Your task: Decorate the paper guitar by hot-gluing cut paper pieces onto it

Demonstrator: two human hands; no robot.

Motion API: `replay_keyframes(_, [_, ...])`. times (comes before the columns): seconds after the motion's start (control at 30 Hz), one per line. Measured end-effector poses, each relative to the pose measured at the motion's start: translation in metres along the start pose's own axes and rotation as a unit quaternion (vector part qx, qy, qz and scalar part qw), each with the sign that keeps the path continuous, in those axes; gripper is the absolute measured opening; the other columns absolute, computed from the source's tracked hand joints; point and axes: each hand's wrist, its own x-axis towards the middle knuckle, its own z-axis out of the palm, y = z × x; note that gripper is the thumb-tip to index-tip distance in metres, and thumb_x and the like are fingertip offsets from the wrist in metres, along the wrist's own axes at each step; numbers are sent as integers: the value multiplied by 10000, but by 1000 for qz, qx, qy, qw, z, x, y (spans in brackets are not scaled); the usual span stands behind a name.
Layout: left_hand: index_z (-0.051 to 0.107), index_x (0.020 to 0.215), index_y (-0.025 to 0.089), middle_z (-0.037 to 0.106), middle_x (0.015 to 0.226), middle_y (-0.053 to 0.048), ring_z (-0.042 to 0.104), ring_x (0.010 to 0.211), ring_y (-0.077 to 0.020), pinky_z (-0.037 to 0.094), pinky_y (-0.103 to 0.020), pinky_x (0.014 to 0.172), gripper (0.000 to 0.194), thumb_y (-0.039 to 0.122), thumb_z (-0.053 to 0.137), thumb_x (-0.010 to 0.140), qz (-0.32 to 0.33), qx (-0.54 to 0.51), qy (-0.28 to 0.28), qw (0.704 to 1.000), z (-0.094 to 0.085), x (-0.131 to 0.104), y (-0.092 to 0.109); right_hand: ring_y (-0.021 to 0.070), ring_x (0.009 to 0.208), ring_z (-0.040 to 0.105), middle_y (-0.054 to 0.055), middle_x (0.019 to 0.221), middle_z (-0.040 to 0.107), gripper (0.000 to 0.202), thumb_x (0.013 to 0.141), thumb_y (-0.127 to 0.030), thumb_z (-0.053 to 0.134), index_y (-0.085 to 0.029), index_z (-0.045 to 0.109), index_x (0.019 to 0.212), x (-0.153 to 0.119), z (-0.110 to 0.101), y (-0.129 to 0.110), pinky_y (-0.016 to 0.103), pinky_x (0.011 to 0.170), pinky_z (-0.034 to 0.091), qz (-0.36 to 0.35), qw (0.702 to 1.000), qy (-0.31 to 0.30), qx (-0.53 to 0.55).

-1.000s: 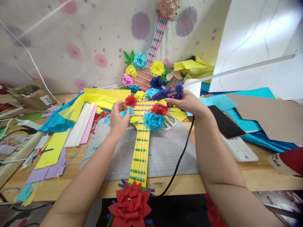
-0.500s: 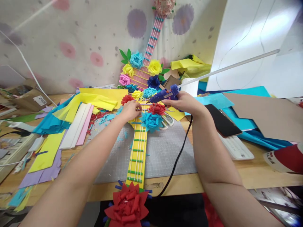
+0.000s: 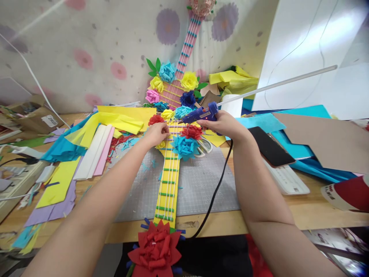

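Observation:
My right hand (image 3: 223,124) grips a blue glue gun (image 3: 198,114), its nozzle pointing left over the body of a yellow paper guitar (image 3: 167,184). A long whitish glue stick (image 3: 276,84) sticks out of the gun's rear. My left hand (image 3: 157,134) rests on the left of the guitar body with fingers curled together near the white strings; whatever they pinch is hidden. Around the body are a red flower (image 3: 191,132), a light blue flower (image 3: 185,147) and other paper flowers. A large red flower (image 3: 155,250) covers the guitar's head end, which overhangs the table edge.
A pink paper guitar (image 3: 184,57) leans at the back. The grey cutting mat (image 3: 207,184) lies underneath, with scissors (image 3: 205,148) beside the flowers. A black phone (image 3: 271,146) and red-white cup (image 3: 346,192) are right. Crepe paper (image 3: 95,154) lies left; the gun's black cord (image 3: 215,196) crosses the mat.
My left hand has shifted slightly left, its fingertips drawing back from the middle of the guitar body. The glue gun stays almost where it was in my right hand.

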Motion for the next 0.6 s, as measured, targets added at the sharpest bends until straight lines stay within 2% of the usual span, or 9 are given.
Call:
replay_keyframes(0.13, [611, 782, 180, 656, 784, -25, 567, 728, -162, 404, -273, 669, 70, 223, 599, 729, -2, -14, 24, 1000, -1, -2, 0, 158, 631, 542, 41, 680, 623, 452, 657, -588, 653, -160, 667, 800, 2, 3, 3, 308, 622, 446, -16, 1000, 12, -4])
replay_keyframes(0.3, [625, 873, 177, 664, 805, -21, 580, 739, -154, 413, -266, 681, 157, 189, 594, 719, 0, -65, 35, 997, -1, -3, 0, 168, 649, 559, 53, 706, 642, 466, 665, -597, 648, -159, 674, 822, 3, 4, 4, 315, 641, 456, -13, 1000, 10, -8])
replay_keyframes(0.43, [627, 772, 170, 655, 753, -21, 558, 689, -146, 414, -259, 652, 94, 237, 603, 710, -24, -131, 63, 989, -1, -7, -5, 175, 654, 566, 63, 728, 654, 511, 655, -618, 646, -155, 685, 867, 5, 7, 6, 323, 627, 465, -10, 1000, 12, -5])
replay_keyframes(0.6, [583, 703, 168, 597, 650, 1, 496, 584, -117, 389, -252, 591, 125, 293, 594, 713, -47, -208, 96, 972, 6, -14, -17, 209, 784, 600, 79, 875, 683, 538, 663, -589, 657, -163, 691, 989, 6, 13, 6, 357, 731, 484, -53, 998, 20, 10])
